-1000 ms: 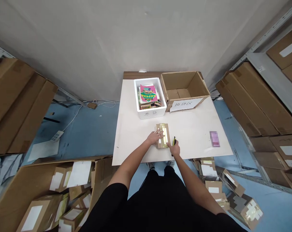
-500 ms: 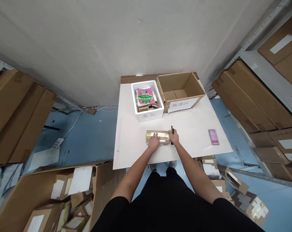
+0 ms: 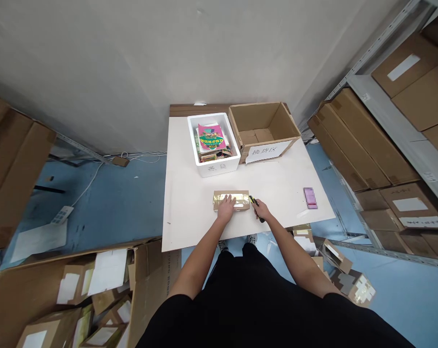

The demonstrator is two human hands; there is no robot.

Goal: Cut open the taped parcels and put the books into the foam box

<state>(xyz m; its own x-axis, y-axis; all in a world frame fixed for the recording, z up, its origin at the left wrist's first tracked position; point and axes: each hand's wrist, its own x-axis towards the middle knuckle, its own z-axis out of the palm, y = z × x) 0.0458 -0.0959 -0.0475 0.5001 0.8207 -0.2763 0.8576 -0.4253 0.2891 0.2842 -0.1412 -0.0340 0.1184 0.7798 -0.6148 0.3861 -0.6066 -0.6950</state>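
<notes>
A small brown cardboard box (image 3: pixel 243 195), wrapped in shiny tape, lies on the white tabletop (image 3: pixel 190 217) in front of me. Across its top rests my left hand (image 3: pixel 226 208), fingers spread and pressing on the tape. My right hand (image 3: pixel 261 210) is wrapped round a black and yellow utility knife (image 3: pixel 254 201). The knife's front end points up and left, close to the box's right end; whether the blade touches the cardboard I cannot tell.
Behind stand a white foam box (image 3: pixel 219 168) holding books and packets, and an open cardboard carton (image 3: pixel 264 137) with a handwritten label. A blurred pink item (image 3: pixel 310 198) lies at right. A large carton of parcels (image 3: pixel 146 270) stands lower left; shelving (image 3: pixel 389 111) flanks the right.
The knife has turned from upright beside the box to a slant, its front end toward the box's right end. My right hand has drawn slightly away. My left hand stays on the box.
</notes>
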